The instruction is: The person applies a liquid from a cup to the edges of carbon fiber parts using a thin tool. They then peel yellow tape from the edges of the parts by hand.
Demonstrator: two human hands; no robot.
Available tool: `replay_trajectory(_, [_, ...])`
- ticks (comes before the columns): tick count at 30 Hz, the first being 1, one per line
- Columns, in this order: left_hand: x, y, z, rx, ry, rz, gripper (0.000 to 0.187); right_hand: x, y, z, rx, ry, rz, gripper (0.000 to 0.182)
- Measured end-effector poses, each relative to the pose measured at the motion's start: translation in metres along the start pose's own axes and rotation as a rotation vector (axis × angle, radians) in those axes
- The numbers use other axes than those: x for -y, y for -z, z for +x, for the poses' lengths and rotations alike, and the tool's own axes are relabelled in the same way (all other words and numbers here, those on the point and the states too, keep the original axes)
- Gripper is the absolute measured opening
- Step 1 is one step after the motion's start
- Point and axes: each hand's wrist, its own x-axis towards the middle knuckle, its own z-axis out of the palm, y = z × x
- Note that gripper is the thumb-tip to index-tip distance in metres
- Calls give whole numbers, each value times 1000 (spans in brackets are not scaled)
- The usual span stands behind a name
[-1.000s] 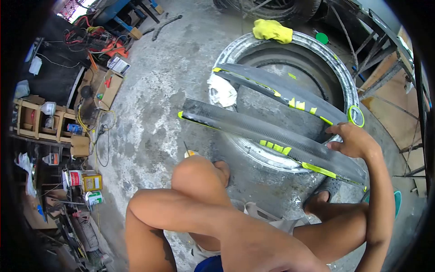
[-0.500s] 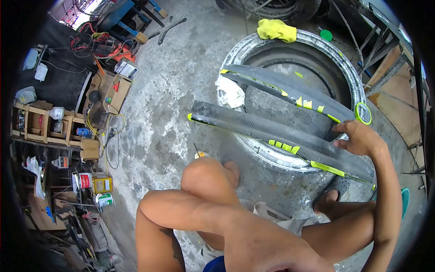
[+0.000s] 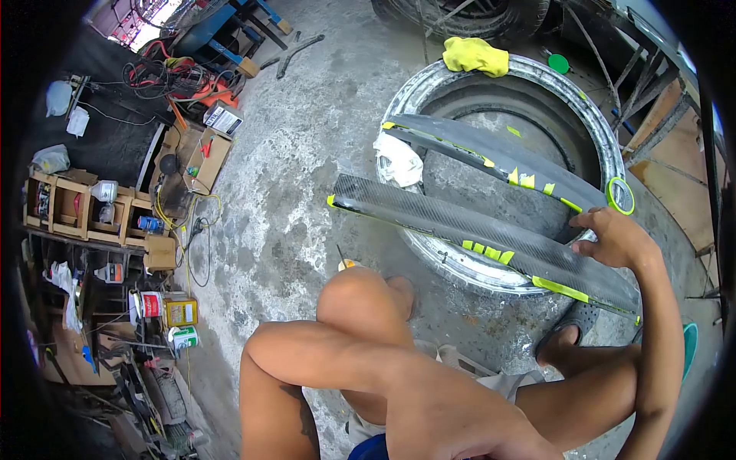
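My right hand reaches in from the right, over the far edge of a long carbon-fibre strip. Its thumb and fingers are apart, with the thumb beside or touching that edge; no grasp shows. Yellow-green tape pieces mark the strip's near side. A second dark strip with similar tape lies beyond it, and both rest across a tyre with a whitened rim. A tape roll sits just past my right hand. My left hand is close to the camera at the bottom edge, its fingers mostly hidden.
On the tyre lie a yellow glove and a crumpled white cloth. Paint cans, a wooden rack and cables line the left. Metal framing stands at the right. My knee is near the tyre.
The whole view has shifted slightly, so everything sits a little further right and lower. My hands and the strips keep about the same positions relative to each other.
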Motion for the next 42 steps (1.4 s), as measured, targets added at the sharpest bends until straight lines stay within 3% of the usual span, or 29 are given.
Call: replay_trajectory(42, [0, -2, -5, -9, -3, 2, 57, -4, -1, -14, -32, -66, 28, 43])
